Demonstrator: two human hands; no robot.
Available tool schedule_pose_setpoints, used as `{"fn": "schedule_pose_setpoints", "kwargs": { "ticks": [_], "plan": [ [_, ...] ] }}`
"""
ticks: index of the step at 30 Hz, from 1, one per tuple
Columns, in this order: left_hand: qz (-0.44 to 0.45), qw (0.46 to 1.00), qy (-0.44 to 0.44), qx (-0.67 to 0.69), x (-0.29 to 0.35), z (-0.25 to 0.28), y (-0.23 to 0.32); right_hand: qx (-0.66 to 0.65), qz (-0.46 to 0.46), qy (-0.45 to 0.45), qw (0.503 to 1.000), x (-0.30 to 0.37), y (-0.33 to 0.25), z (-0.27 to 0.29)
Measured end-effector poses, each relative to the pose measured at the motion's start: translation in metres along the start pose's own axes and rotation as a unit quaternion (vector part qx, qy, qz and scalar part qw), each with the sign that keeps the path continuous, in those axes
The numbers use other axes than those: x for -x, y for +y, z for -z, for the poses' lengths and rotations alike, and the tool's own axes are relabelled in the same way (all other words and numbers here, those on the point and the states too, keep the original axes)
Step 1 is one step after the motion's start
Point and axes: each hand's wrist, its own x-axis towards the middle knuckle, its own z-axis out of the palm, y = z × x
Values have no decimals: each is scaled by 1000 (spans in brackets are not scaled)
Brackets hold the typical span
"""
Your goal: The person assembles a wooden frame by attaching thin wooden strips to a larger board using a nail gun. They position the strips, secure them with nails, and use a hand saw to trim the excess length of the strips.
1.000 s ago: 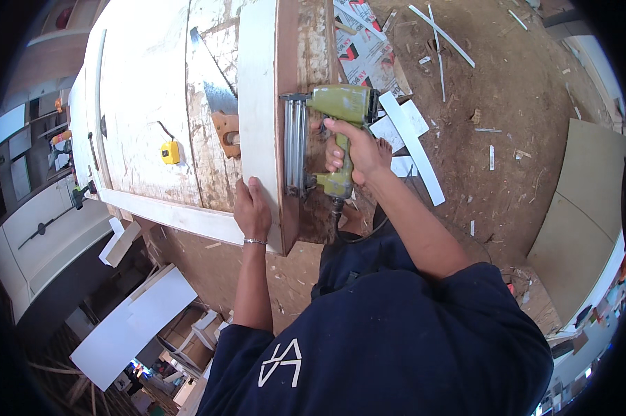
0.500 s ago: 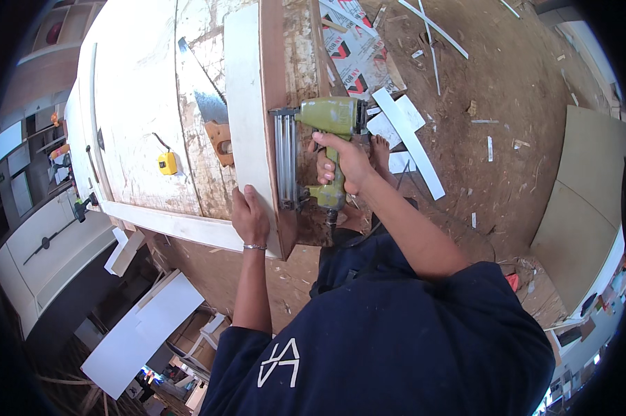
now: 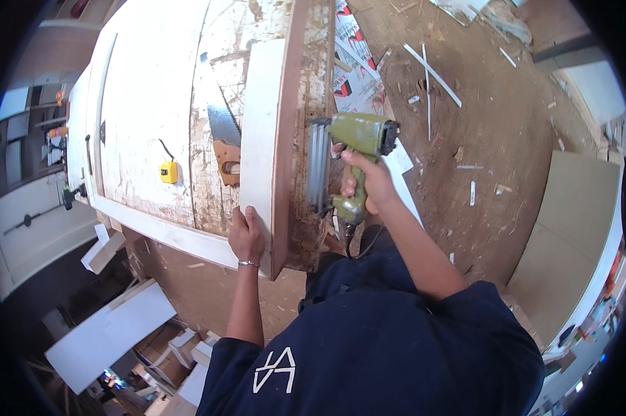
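Note:
My right hand (image 3: 368,182) is wrapped around the handle of a green nail gun (image 3: 360,133). Its long metal magazine stands just right of a wooden frame, with a gap between them. A hose runs from the bottom of the handle. At the frame's near corner, my left hand (image 3: 247,237) grips the pale wooden board (image 3: 263,132), which has a brown side. Left of that board a handsaw (image 3: 224,128) with a wooden handle lies on the worn workbench top (image 3: 219,17). A yellow tape measure (image 3: 168,172) sits further left.
A long pale strip (image 3: 160,232) edges the white panel's near side. White offcuts (image 3: 401,166) and thin strips (image 3: 441,80) litter the dirt floor to the right. A large tan panel (image 3: 566,236) stands at far right; a white board (image 3: 112,336) lies at lower left.
The nail gun in my right hand has moved right, away from the brown side of the frame. My left hand stays on the board. The whole view has shifted slightly.

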Motion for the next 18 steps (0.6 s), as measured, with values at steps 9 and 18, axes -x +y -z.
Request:
{"fn": "schedule_pose_setpoints", "kwargs": {
  "ticks": [9, 18],
  "plan": [
    [8, 998, 67, 18, 5, 11, 21, 581, 299, 31, 757, -4, -124, -82],
    [34, 986, 156, 48, 12, 16, 26, 791, 438, -320, 282, -126, -138, -260]
  ]
}}
